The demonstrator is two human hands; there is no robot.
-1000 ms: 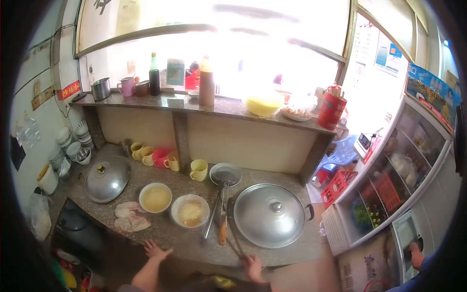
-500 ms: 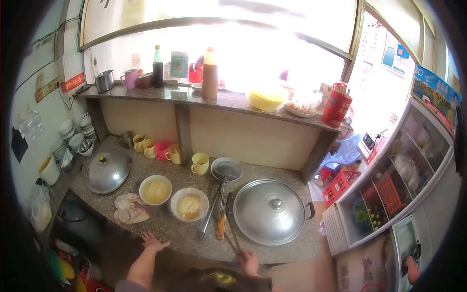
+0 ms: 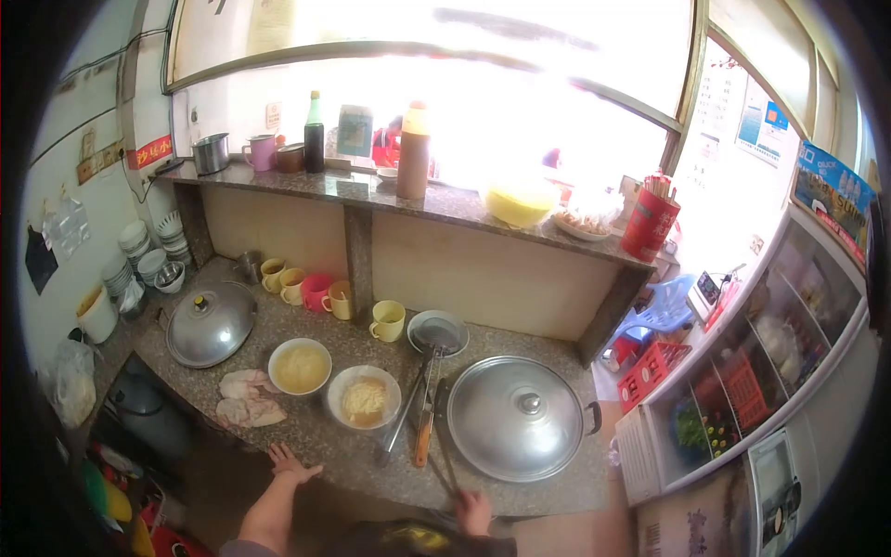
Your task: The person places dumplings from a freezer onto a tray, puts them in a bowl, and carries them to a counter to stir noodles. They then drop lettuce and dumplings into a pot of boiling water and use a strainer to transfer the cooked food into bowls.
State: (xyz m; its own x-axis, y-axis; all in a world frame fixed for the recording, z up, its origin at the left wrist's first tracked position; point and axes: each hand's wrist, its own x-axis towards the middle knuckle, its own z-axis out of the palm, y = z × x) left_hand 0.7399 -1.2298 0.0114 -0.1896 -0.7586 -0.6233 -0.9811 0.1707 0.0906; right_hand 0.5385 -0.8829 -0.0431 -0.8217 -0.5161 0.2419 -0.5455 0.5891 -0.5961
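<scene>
My left hand [image 3: 293, 463] is open, its fingers spread, at the counter's front edge below a crumpled cloth [image 3: 249, 399]. It holds nothing. My right hand [image 3: 474, 512] is closed around the lower end of a pair of long dark chopsticks [image 3: 445, 461]. Their upper part lies between a wooden-handled strainer [image 3: 423, 446] and a large lidded wok [image 3: 516, 420]. Left of the strainer is a long metal utensil [image 3: 397, 427]. One white bowl [image 3: 364, 397] contains noodles in liquid; beside it stands a bowl of pale broth [image 3: 300, 366].
A second lidded pan [image 3: 211, 325] stands at the left, near stacked bowls [image 3: 135, 238]. Several mugs [image 3: 387, 320] line the back. Above runs a stone shelf [image 3: 445, 210] with bottles and a red chopstick holder [image 3: 649, 223]. A glass-fronted cabinet [image 3: 756, 348] is at right.
The view has tilted slightly, so the counter sits a little lower in it. Another person's hand at the lower right edge has gone from view. My hands keep nearly the same pose.
</scene>
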